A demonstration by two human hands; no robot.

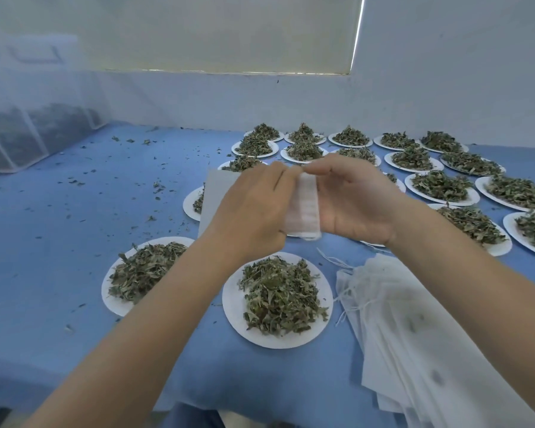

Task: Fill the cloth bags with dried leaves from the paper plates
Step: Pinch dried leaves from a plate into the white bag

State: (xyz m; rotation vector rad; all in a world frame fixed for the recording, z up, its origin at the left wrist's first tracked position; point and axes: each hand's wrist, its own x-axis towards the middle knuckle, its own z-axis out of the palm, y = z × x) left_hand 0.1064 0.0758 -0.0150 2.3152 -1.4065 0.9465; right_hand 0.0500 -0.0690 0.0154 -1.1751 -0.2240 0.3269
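Note:
Both my hands hold one white cloth bag (pixel 305 208) above the blue table. My left hand (pixel 254 208) grips its left side and pinches the top edge. My right hand (pixel 352 199) pinches the top edge from the right, fingertips meeting the left hand's. The bag hangs flat between them; more of it shows as a grey-white sheet (pixel 217 193) behind my left hand. Directly below sits a paper plate (pixel 232 301) heaped with dried leaves (pixel 280 299). A second heaped plate (pixel 112 301) lies to its left, partly under my left forearm.
A stack of empty cloth bags (pixel 414 329) with drawstrings lies at the lower right. Several more leaf-filled plates (pixel 442 186) cover the table's right and far side. Leaf crumbs are scattered over the blue cloth (pixel 74 211). A mesh-covered rack (pixel 28 134) stands at the far left.

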